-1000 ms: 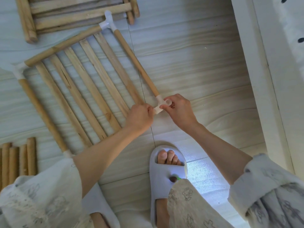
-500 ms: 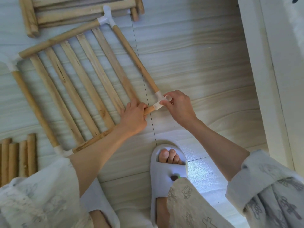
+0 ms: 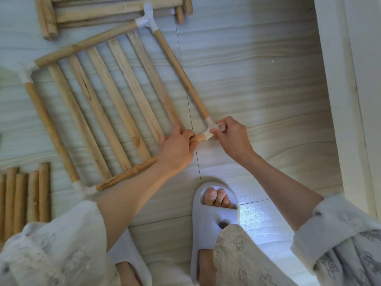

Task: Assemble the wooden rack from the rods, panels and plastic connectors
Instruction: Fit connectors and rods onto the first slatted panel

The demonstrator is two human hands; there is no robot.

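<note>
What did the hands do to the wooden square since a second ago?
The left hand slid back along the near rod, baring the rod's tip where it meets the white corner connector; before, that hand covered the joint. The right hand still pinches the connector. The slatted frame, the loose rods and the slipper stayed put.

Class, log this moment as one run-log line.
left hand: grips near rod | right hand: pinches corner connector | rod end at socket, frame square on floor
</note>
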